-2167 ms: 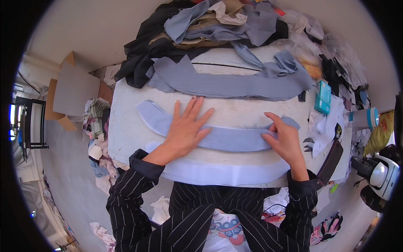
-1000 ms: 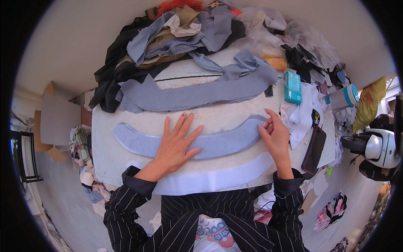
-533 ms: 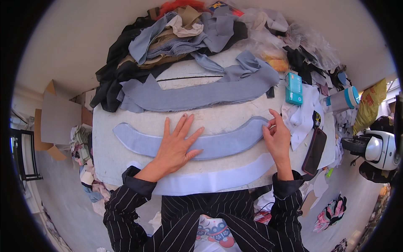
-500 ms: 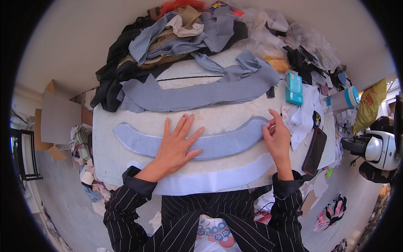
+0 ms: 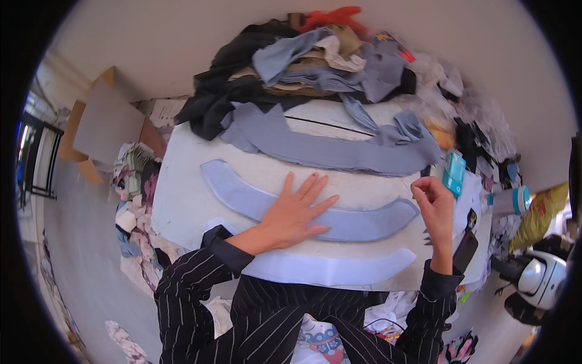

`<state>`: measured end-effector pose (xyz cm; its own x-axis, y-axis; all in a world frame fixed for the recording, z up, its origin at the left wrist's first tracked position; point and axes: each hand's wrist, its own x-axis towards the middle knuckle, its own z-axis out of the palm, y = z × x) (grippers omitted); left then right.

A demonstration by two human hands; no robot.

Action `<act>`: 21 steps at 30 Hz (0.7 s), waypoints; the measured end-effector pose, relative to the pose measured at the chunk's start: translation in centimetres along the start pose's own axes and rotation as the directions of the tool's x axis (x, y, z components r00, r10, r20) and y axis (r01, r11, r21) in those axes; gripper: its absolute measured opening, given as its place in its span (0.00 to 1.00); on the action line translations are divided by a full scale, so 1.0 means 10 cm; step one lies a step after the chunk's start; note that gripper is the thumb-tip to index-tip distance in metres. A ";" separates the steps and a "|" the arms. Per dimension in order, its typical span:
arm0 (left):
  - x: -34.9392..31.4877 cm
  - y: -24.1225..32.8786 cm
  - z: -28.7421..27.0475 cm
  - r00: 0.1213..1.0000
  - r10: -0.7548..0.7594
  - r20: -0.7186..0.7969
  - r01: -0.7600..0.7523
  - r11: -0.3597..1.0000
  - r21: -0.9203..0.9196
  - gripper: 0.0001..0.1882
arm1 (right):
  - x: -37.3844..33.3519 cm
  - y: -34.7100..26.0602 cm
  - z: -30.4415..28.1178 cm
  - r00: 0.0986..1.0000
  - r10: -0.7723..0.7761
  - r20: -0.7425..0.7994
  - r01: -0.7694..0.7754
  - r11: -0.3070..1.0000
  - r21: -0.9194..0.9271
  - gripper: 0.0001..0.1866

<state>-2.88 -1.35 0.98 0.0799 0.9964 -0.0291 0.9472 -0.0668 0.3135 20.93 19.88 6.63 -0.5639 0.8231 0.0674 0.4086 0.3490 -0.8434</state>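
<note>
Blue-grey cloth, cut as a long curved band, lies across the middle of the pale table, and we press our left hand flat on it, fingers spread wide and gripping nothing. Our right hand hovers at the band's right tip, fingers curled close together; whether they pinch the edge we cannot tell. We judge the band already laid out and largely smoothed, with its right end left to settle. A lighter blue curved strip lies below, a longer grey curved piece above, near the heaped dark clothes.
</note>
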 end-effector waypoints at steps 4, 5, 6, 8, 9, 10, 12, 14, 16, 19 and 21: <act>-0.02 -0.04 -0.01 0.976 -0.005 -0.219 -0.046 0.973 -0.226 0.32 | 0.46 -0.76 0.66 0.932 -0.261 0.252 0.257 0.965 0.049 0.04; -0.06 -0.08 -0.04 0.973 -0.021 -0.232 -0.038 0.969 -0.245 0.30 | 0.60 -0.84 0.94 0.889 -0.330 0.319 0.316 0.944 0.095 0.05; -0.15 -0.10 -0.10 0.970 -0.055 -0.239 -0.008 0.967 -0.254 0.28 | 0.71 -0.92 1.26 0.856 -0.379 0.352 0.357 0.925 0.126 0.06; -0.22 -0.14 -0.20 0.951 -0.114 -0.287 0.014 0.944 -0.329 0.19 | 0.94 -0.99 1.83 0.831 -0.416 0.368 0.414 0.906 0.088 0.08; -0.26 -0.18 -0.24 0.945 -0.130 -0.301 0.016 0.935 -0.353 0.17 | 1.02 -0.98 2.05 0.836 -0.415 0.359 0.432 0.901 0.035 0.09; -0.34 -0.24 -0.29 0.939 -0.149 -0.311 0.022 0.927 -0.375 0.16 | 1.08 -0.94 2.22 0.837 -0.431 0.338 0.479 0.875 -0.071 0.10; -0.50 -0.35 -0.37 0.909 -0.210 -0.359 0.053 0.915 -0.400 0.13 | 1.16 -0.90 2.52 0.826 -0.470 0.311 0.552 0.788 -0.273 0.10; -0.64 -0.45 -0.39 0.855 -0.283 -0.435 0.085 0.903 -0.420 0.12 | 1.18 -0.83 2.66 0.830 -0.487 0.272 0.555 0.767 -0.321 0.10; -0.70 -0.60 -0.39 0.796 -0.420 -0.437 0.108 0.808 -0.580 0.12 | 1.17 -0.80 2.69 0.835 -0.491 0.247 0.549 0.764 -0.339 0.09; -0.64 -0.74 -0.42 0.706 -0.663 -0.249 0.110 0.449 -0.887 0.15 | 1.15 -0.83 2.59 0.856 -0.464 0.228 0.513 0.818 -0.260 0.06; -0.54 -0.79 -0.45 0.676 -0.726 -0.127 0.047 0.214 -0.976 0.17 | 1.15 -0.84 2.46 0.882 -0.422 0.208 0.452 0.883 -0.124 0.05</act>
<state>-12.15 -5.98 2.92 -0.6734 0.7282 -0.1272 -0.0967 0.0838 0.9918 -6.61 15.44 1.36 -0.8194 0.4854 0.3048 0.1949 0.7360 -0.6483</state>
